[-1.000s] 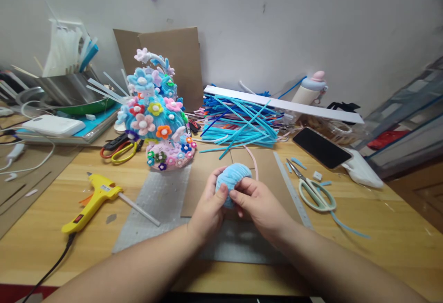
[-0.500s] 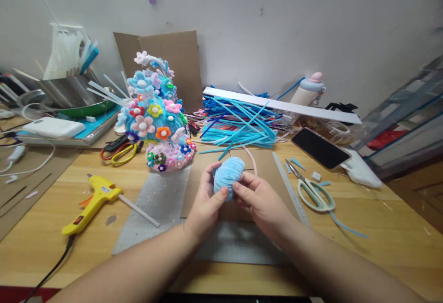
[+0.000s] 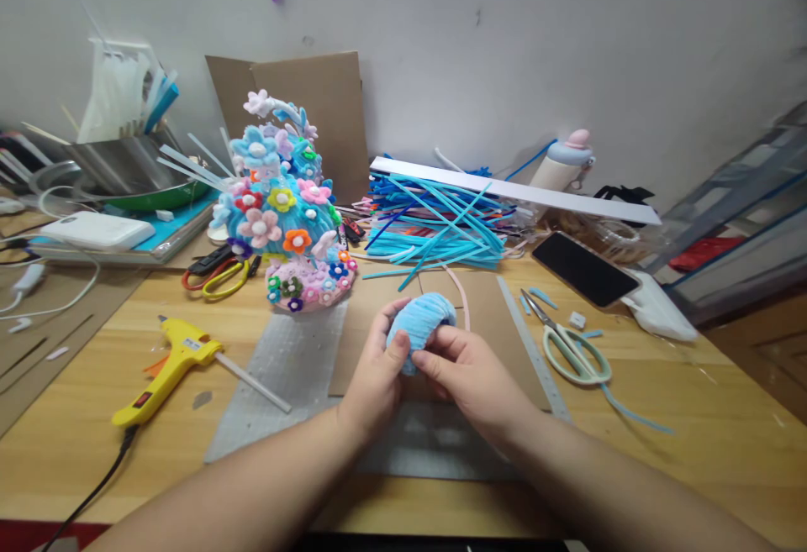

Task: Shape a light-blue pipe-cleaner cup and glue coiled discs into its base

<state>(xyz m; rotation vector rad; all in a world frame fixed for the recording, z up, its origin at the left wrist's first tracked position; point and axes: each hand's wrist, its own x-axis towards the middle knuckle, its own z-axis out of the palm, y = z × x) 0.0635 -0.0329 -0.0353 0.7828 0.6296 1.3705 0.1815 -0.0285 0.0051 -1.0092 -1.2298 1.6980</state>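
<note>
A light blue, ribbed, fuzzy piece [image 3: 419,318], curved and apparently made of pipe cleaners, is held between both hands above a cardboard sheet [image 3: 498,342]. My left hand [image 3: 382,359] wraps its left side, thumb pressed on the front. On the lower right, my right hand [image 3: 459,365] pinches the edge between thumb and fingers; its fingertips are partly hidden behind the piece. Beneath the cardboard lies a grey cutting mat [image 3: 277,367]. Behind the hands sits a pile of blue pipe cleaners [image 3: 435,224].
A flower-covered fuzzy figure [image 3: 283,207] stands left of the pile. Further left lie a yellow glue gun [image 3: 182,359] with its stick and yellow-red pliers [image 3: 224,279]. Scissors [image 3: 571,350], a phone [image 3: 585,269] and a bottle [image 3: 562,170] are on the right.
The blue piece has been turned in my hands and now shows a curved, bent shape, a little lower. Both hands keep their hold.
</note>
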